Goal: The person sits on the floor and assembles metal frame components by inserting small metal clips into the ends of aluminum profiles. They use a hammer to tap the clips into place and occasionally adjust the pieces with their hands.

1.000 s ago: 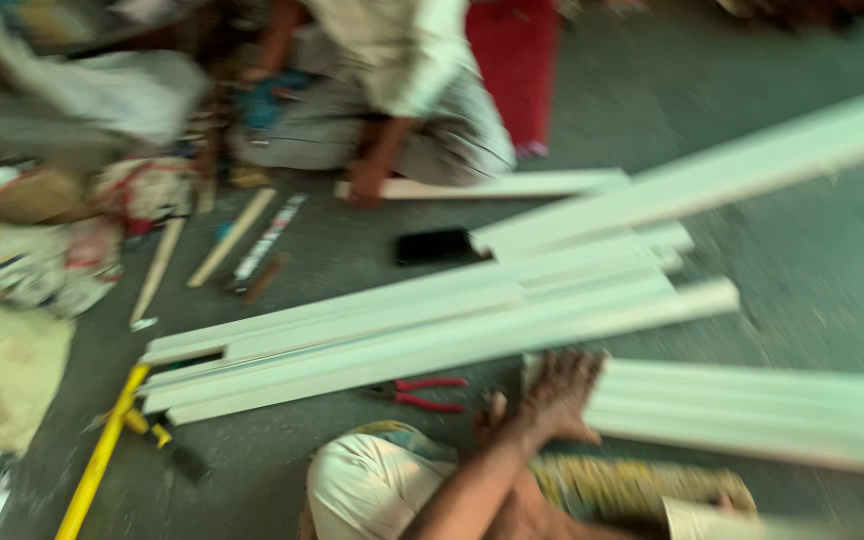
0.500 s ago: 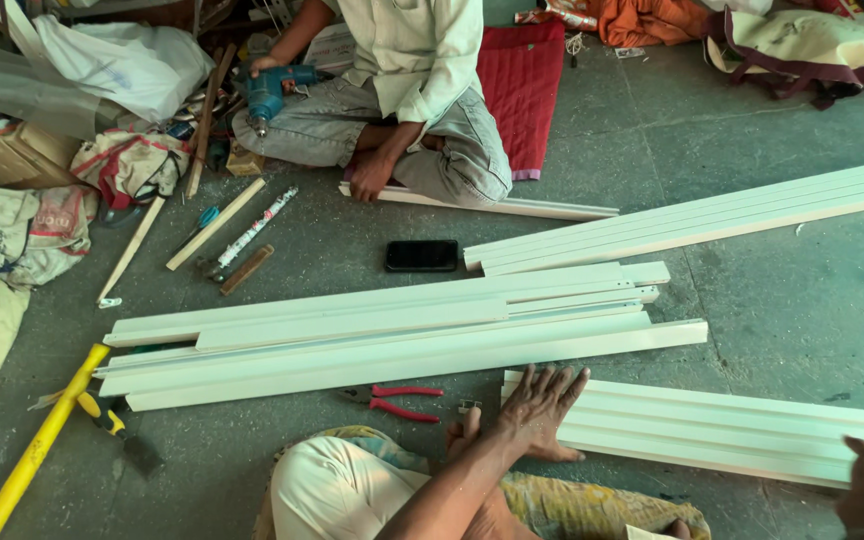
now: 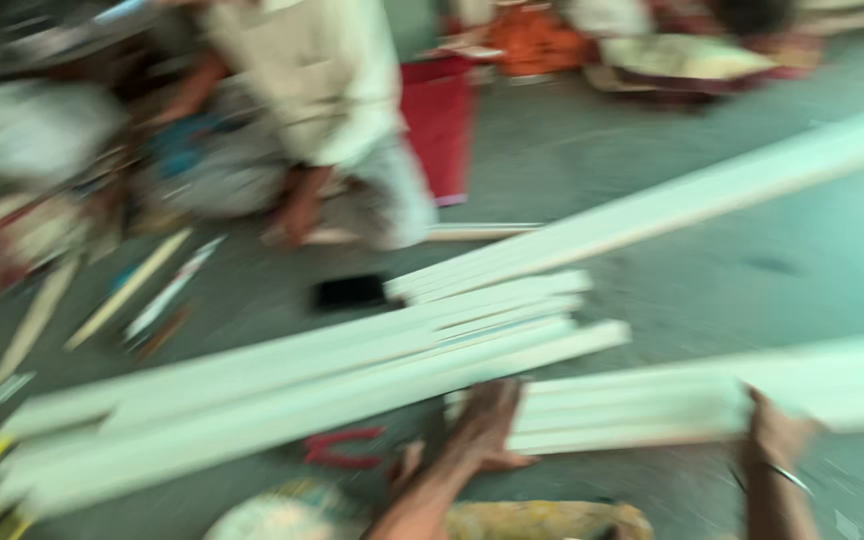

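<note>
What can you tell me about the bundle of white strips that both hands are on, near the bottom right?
The bundle of white strips looks like several long, flat, pale mouldings stacked side by side, lying nearly level on the grey floor and running off towards the right. The left hand presses on its near end; the right hand grips it farther along. Motion blur hides material and fine detail.

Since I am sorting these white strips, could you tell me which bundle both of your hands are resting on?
The short stack of white strips nearest me: left hand on its left end, right hand further along. The longer bundles lie untouched beyond it.
</note>
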